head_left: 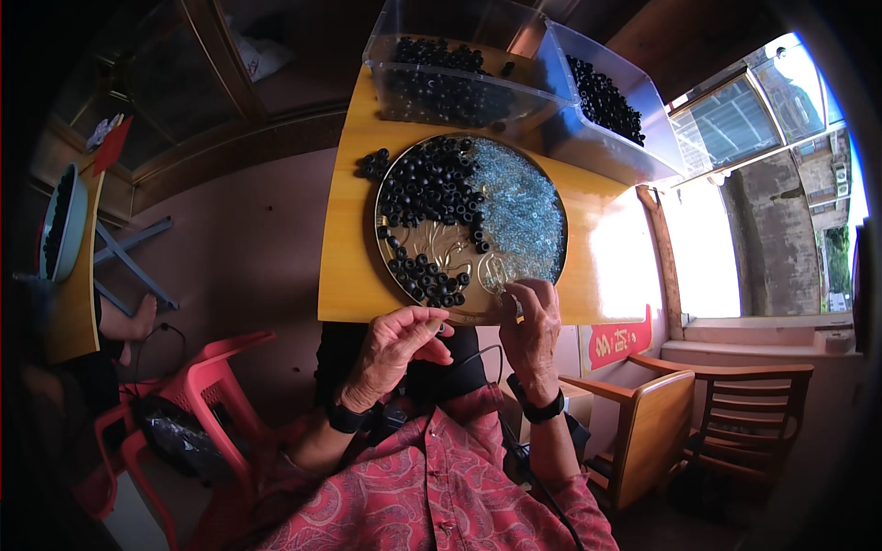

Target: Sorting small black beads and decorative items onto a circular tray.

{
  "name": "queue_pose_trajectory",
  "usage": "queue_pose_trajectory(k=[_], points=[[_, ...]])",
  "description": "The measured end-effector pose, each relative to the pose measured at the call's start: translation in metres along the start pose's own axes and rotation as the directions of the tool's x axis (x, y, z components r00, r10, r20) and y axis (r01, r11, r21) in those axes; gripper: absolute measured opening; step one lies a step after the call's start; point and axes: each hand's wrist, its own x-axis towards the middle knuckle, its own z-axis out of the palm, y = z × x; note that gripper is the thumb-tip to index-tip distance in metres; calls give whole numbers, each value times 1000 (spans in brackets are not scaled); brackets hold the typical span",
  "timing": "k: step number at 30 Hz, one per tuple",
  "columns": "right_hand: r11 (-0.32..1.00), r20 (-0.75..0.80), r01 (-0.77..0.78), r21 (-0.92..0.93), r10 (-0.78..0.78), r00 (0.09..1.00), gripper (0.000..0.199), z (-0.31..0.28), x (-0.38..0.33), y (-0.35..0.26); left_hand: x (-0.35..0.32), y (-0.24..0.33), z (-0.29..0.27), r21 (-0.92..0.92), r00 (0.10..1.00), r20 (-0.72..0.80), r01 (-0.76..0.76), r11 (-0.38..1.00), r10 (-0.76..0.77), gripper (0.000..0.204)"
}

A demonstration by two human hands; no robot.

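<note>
A round, gold-coloured tray lies at the table's near edge. On its left side are many small black, hollow, ring-like pieces, with a smaller group of them near the front. Small clear-bluish pieces cover its right side. Just off the tray's front rim, my left hand is closed, thumb and fingertips pinching a tiny dark piece. My right hand bends over the front right rim beside the bluish pieces, its fingers pressed together. Whatever lies between those fingertips is too small to make out.
Behind the tray, two clear plastic bins hold more black pieces. A few loose ones sit on the yellow table left of the tray. Red plastic chairs stand at left, wooden chairs at right. A person's bare foot shows far left.
</note>
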Motion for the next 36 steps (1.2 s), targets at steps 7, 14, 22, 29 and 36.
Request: queue_pose_trajectory(k=[7,14,22,29,36], points=[[992,84,72,-103,-63,994,14,3,-3,-6,-3,0,-1,21,1000,-3,-3,1000,4,31],[994,69,61,-87,-55,996,13,4,-6,-7,-2,0,-1,-63,1000,12,-9,998,10,27],[987,82,79,-139,-68,994,12,8,-4,-10,0,-6,-8,-286,996,88,6,958,20,24],[980,72,152,-128,-143,987,17,4,-4,-18,-2,-3,-6,-455,997,72,13,891,22,25],[968,169,211,134,-232,958,23,-9,-5,-47,-3,-4,-9,-467,995,86,-2,884,47,27]])
